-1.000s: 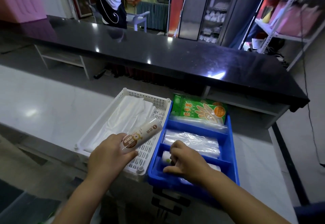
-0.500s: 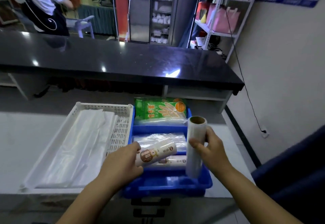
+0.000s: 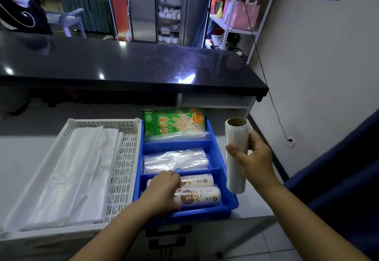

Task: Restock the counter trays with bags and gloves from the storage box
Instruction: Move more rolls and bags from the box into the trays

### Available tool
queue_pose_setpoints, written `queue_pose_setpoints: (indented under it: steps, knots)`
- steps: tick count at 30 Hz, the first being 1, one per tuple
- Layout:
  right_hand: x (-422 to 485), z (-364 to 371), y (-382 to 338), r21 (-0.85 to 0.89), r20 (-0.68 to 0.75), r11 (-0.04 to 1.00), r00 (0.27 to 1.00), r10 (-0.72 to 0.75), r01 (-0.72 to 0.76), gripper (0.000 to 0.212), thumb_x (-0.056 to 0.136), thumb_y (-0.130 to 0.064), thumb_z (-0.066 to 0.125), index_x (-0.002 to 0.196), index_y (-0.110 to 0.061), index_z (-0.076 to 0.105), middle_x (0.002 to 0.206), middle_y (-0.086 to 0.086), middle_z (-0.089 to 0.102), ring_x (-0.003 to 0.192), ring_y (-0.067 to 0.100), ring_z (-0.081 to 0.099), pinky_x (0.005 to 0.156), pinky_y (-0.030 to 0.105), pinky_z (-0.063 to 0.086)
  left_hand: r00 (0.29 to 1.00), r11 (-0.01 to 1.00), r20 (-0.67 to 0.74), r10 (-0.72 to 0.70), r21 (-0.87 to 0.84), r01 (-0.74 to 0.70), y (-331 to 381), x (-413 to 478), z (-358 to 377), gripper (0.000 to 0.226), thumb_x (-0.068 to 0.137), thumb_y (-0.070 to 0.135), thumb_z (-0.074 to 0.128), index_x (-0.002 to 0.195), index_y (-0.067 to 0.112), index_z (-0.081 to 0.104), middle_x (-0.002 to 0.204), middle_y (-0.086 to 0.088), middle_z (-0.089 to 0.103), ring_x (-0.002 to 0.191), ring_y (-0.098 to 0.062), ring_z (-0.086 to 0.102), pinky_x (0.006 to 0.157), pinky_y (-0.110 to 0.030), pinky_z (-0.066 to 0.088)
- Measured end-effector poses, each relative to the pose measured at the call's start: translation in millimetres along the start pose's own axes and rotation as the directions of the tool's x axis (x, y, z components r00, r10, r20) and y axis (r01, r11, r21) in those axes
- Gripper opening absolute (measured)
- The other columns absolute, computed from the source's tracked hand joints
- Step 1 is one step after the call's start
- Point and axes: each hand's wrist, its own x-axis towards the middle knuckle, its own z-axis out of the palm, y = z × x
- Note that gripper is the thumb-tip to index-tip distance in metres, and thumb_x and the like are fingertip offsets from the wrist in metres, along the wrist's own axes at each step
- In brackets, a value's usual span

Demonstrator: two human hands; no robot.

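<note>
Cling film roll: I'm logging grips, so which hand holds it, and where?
The right hand holds the cling film roll upright around its middle, beside the blue tray.

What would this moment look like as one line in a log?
left hand: on bag roll in blue tray | right hand: holds film roll upright

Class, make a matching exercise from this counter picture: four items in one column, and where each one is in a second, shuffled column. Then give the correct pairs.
Items
1. green glove pack
2. clear film roll
3. printed bag roll
4. white plastic bags

Places
A. white perforated tray
B. right hand, upright
C. far compartment of blue tray
D. nearest compartment, under left hand

Pairs: 1-C, 2-B, 3-D, 4-A
</note>
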Motion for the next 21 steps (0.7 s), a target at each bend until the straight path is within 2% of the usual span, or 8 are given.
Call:
queue_pose_setpoints:
  steps: [4,7,9,11,13,16,18,21]
  knots:
    - [2.5,9.7,2.1,-0.032,0.074,0.999,0.997,-0.025,0.028,0.043,0.075,-0.03,0.07,0.111,-0.033,0.047,0.1,-0.027,0.053,0.089,0.0,0.059,0.068,0.013,0.047,0.999,0.999,0.032,-0.022,-0.023,0.023,-5.2,-3.0,3.1,0.041,0.065,0.044,0.074,0.091,0.03,0.045,0.111,0.009,0.045,0.098,-0.01,0.038,0.084,-0.023,0.039]
    - [6.6,21.1,0.5,-0.045,0.133,0.997,0.99,-0.054,0.06,0.048,0.069,-0.041,0.069,0.111,-0.034,0.048,0.103,-0.017,0.058,0.092,0.003,0.06,0.072,0.016,0.048,0.999,0.999,0.032,-0.008,-0.048,0.01,-8.0,-4.2,2.9,0.034,0.067,0.042,0.074,0.087,0.031,0.048,0.107,0.01,0.045,0.098,-0.009,0.038,0.085,-0.023,0.039]
    - [9.5,30.6,-1.2,-0.105,0.185,0.988,0.978,-0.091,0.112,0.051,0.07,-0.038,0.074,0.115,-0.031,0.049,0.107,-0.011,0.057,0.092,0.007,0.059,0.073,0.018,0.048,1.0,0.997,0.017,-0.007,-0.071,0.008,-10.7,-7.1,-1.5,0.026,0.072,0.04,0.072,0.087,0.032,0.052,0.102,0.013,0.044,0.1,-0.007,0.04,0.086,-0.022,0.039]
    - [11.3,42.0,-2.3,-0.194,0.271,0.963,0.954,-0.13,0.187,0.055,0.07,-0.035,0.077,0.118,-0.027,0.052,0.107,-0.012,0.054,0.093,0.008,0.057,0.074,0.019,0.048,0.998,0.996,-0.054,-0.033,-0.081,0.029,-15.7,-13.8,-13.1,0.02,0.075,0.036,0.07,0.092,0.031,0.059,0.098,0.015,0.046,0.099,-0.005,0.042,0.086,-0.019,0.037]
    - [12.0,55.9,-3.1,-0.314,0.412,0.906,0.9,-0.141,0.285,0.056,0.068,-0.042,0.077,0.117,-0.028,0.053,0.106,-0.013,0.056,0.094,0.01,0.055,0.076,0.024,0.049,0.976,0.992,-0.195,-0.101,-0.098,0.083,-23.5,-24.6,-32.7,0.015,0.078,0.031,0.069,0.092,0.029,0.062,0.092,0.015,0.05,0.092,-0.004,0.044,0.083,-0.019,0.038]
    - [9.8,84.1,0.4,-0.495,0.66,0.69,0.745,-0.097,0.529,0.05,0.069,-0.053,0.07,0.11,-0.028,0.056,0.105,-0.002,0.062,0.098,0.02,0.054,0.078,0.035,0.045,0.888,0.965,-0.384,-0.251,-0.166,0.201,-36.6,-46.3,-61.7,0.006,0.083,0.018,0.065,0.085,0.023,0.063,0.083,0.011,0.056,0.084,-0.008,0.051,0.076,-0.023,0.042]
    - [5.1,102.7,4.5,-0.513,0.763,0.572,0.645,-0.038,0.64,0.051,0.071,-0.056,0.065,0.109,-0.023,0.055,0.106,0.004,0.061,0.1,0.026,0.053,0.079,0.036,0.042,0.838,0.941,-0.433,-0.333,-0.206,0.268,-43.5,-59.0,-71.2,0.007,0.084,0.015,0.063,0.087,0.021,0.065,0.084,0.009,0.06,0.083,-0.009,0.055,0.072,-0.022,0.044]
    - [-0.4,119.8,9.4,-0.485,0.828,0.516,0.56,0.013,0.706,0.051,0.071,-0.055,0.066,0.104,-0.018,0.053,0.106,0.009,0.06,0.1,0.031,0.052,0.079,0.039,0.042,0.802,0.909,-0.432,-0.411,-0.254,0.329,-47.5,-72.4,-71.0,0.008,0.085,0.017,0.061,0.089,0.023,0.064,0.084,0.012,0.06,0.079,-0.005,0.056,0.069,-0.02,0.045]
